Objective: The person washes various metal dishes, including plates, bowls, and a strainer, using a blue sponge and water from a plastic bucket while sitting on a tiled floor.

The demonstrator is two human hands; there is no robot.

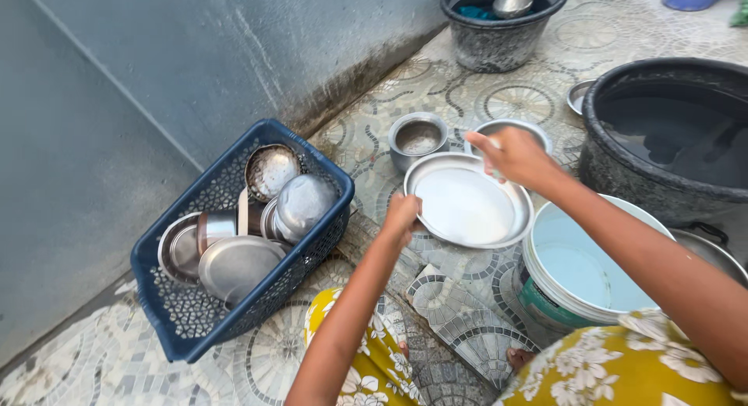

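A round steel plate (467, 207) filled with whitish soapy water is tilted above the tiled floor. My left hand (401, 217) grips its near-left rim. My right hand (514, 154) is closed over the plate's far rim; a small pale thing may be in its fingers, but I cannot tell for sure. Just beyond the plate stand a small steel pot (418, 139) and a steel bowl (510, 128), partly hidden by my right hand.
A blue plastic basket (195, 312) at left holds several steel plates, lids and cups. A white bucket (576, 270) stands at right, with a large black tub (662, 141) of water behind it. A second dark tub (499, 32) sits far back. A grey wall runs along the left.
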